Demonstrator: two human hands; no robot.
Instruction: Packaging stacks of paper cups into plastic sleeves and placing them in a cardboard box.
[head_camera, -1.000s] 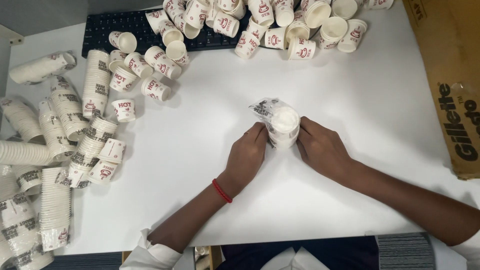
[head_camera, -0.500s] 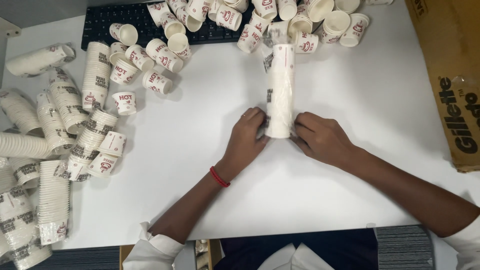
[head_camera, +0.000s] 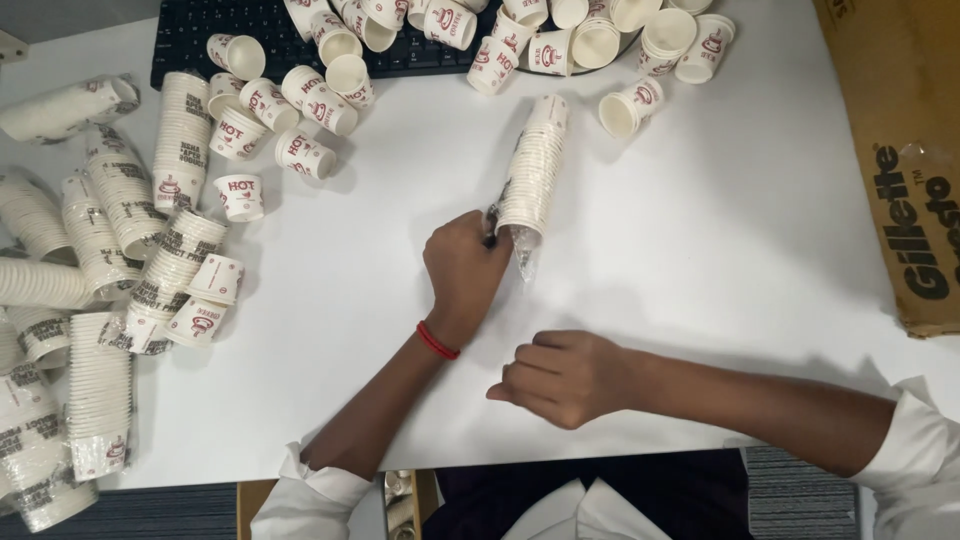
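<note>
A long stack of white paper cups with red print (head_camera: 534, 166), in a thin clear plastic sleeve, lies tilted on the white table (head_camera: 700, 230). My left hand (head_camera: 463, 266) grips its near end, where the twisted plastic tail sticks out. My right hand (head_camera: 562, 378) rests lower on the table, apart from the stack, its fingers loosely curled and holding nothing. A red band circles my left wrist.
Several sleeved cup stacks (head_camera: 110, 270) lie piled along the left edge. Loose cups (head_camera: 330, 80) scatter over a black keyboard (head_camera: 200, 30) at the top. A brown cardboard box (head_camera: 900, 150) stands at the right edge.
The stack went from standing between both hands to lying flat. My right hand let go and drew back toward me, while my left hand kept hold of the near end.
</note>
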